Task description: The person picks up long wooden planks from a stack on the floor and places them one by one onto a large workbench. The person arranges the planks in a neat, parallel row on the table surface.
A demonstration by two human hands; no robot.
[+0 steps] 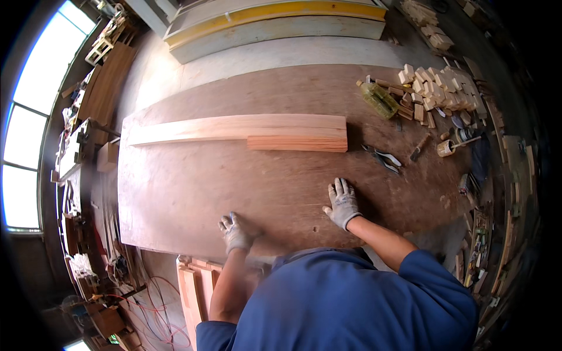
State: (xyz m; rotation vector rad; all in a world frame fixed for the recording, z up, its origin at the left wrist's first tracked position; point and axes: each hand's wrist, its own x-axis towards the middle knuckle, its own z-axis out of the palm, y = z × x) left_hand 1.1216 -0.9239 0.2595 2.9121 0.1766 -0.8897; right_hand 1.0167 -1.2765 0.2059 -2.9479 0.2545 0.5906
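At the near left, pale reddish wooden planks (pixel 192 292) are partly hidden by the bare left forearm (pixel 227 292). Over the near edge of the broad brown wooden tabletop (pixel 175 187), the grey-gloved left hand (pixel 236 235) is held open, its fingers loosely spread, and nothing is seen to be gripped. Beyond it, a long pale wooden board (pixel 228 127) is laid across the tabletop, and a shorter reddish wooden strip (pixel 297 144) is set along its near side at the right end. The grey-gloved right hand (pixel 341 206) is rested flat on the tabletop, opened, thumb apart, with nothing held. Farther right, black-and-white-handled pliers (pixel 383 159) are laid near a yellowish clear plastic bottle (pixel 379 100) and piled small pale wooden blocks (pixel 436 88)
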